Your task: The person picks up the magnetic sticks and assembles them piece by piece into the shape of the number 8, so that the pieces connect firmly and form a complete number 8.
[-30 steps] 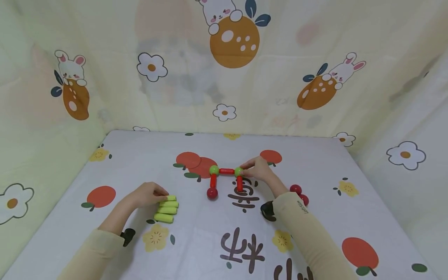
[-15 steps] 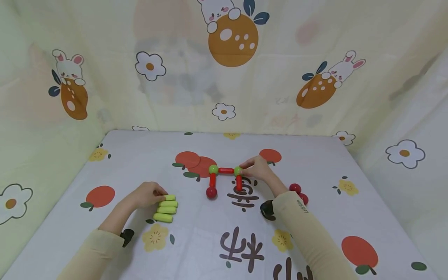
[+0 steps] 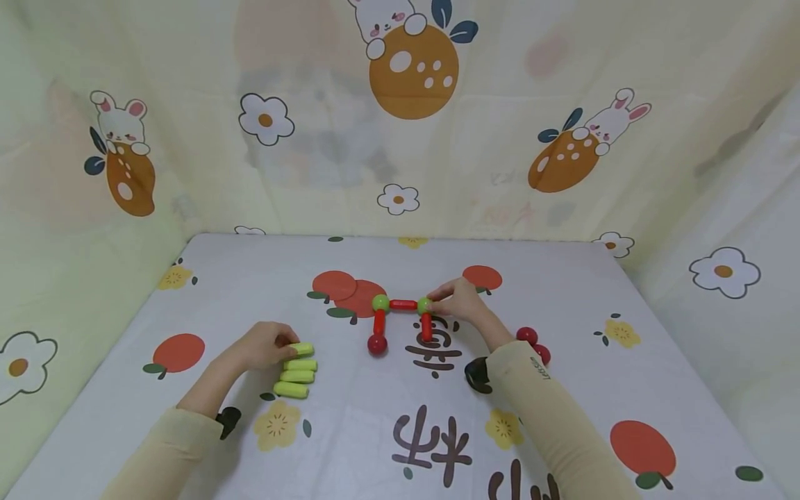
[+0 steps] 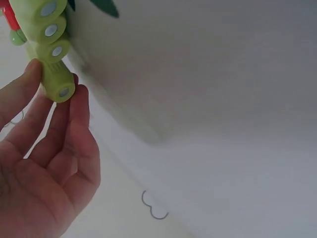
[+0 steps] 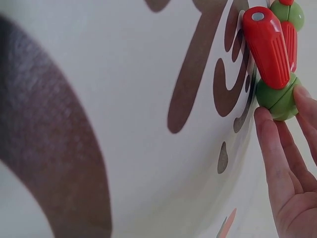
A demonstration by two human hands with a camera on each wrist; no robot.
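My left hand (image 3: 265,345) pinches the farthest yellow-green magnetic rod (image 3: 303,348) between thumb and fingers; the left wrist view shows a silvery disc in that rod's end. Just nearer to me lie other rods (image 3: 295,376) of the same colour in a row. With its fingertips, my right hand (image 3: 462,303) holds a green ball (image 5: 277,96). From this ball a red rod (image 5: 267,47) runs toward me, its end bare. Another red rod (image 3: 403,305) links it to a second green ball (image 3: 380,303), from which a third red rod (image 3: 379,323) leads to a red ball (image 3: 377,345).
Beside my right forearm sit red balls (image 3: 527,336), partly behind the sleeve. A printed cloth (image 3: 350,430) with fruit, flowers and dark characters covers the table. Curtains (image 3: 312,173) hang behind and at both sides.
The yellow-green rod in my left hand has shifted slightly away from the row and tilted a little. My right hand and the red and green structure stay where they were.
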